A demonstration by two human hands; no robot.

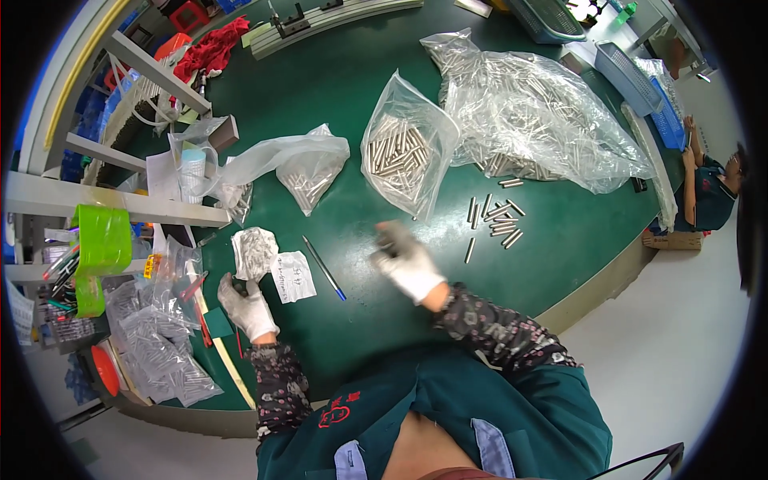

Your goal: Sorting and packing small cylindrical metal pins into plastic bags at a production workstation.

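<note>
My left hand (248, 310), in a white glove, is beside a crumpled white bundle (256, 253) with grey smudges. Its thumb and fingers are apart, close to the bundle's lower edge. A handwritten paper slip (294, 277) lies beside the bundle, and a blue-capped pen (324, 269) to its right. Over the middle of the green table, my right hand (406, 260) wears a white glove with greyed fingertips. Its fingers look apart and hold nothing I can see. To its right lie several loose metal pins (501, 222). An open clear bag of pins (398, 156) stands beyond.
A large clear bag of pins (552, 120) covers the far right of the green table (384, 320). A smaller bag (308, 180) stands at centre left. Filled small bags (164, 352) lie by the left edge, under a metal frame (112, 200). A co-worker (708, 188) sits at right.
</note>
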